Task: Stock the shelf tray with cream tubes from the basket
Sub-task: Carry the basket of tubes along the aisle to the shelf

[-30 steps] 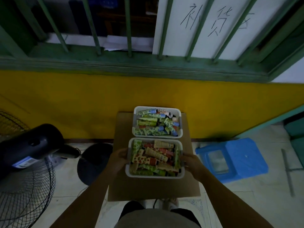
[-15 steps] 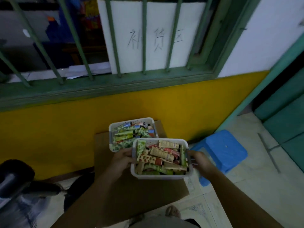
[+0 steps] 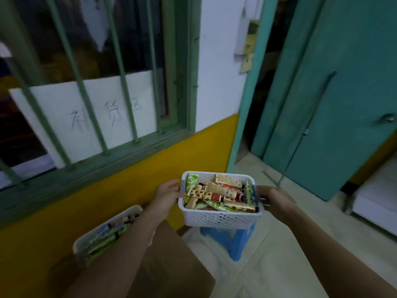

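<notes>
Yellow-and-white wall point(image 3: 206, 147), barred window point(image 3: 86, 82), teal door point(image 3: 322, 104) | white perforated basket point(image 3: 219, 218) of cream tubes point(image 3: 217, 192) held aloft above blue stool point(image 3: 232, 239) | our left hand point(image 3: 168, 193) and right hand point(image 3: 276, 198), fingers curled on its end rims | second basket point(image 3: 103, 235) on cardboard box point(image 3: 171, 265)

white paper sign point(image 3: 90, 117) behind window bars, handwritten "补货区"

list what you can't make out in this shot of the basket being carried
Head view only:
- Second basket: the left forearm covers part of it, and it is blurred.
- Blue stool: top hidden behind the carried basket.
- Cream tubes: print too small to read.
- Shelf tray: not in view.
</notes>
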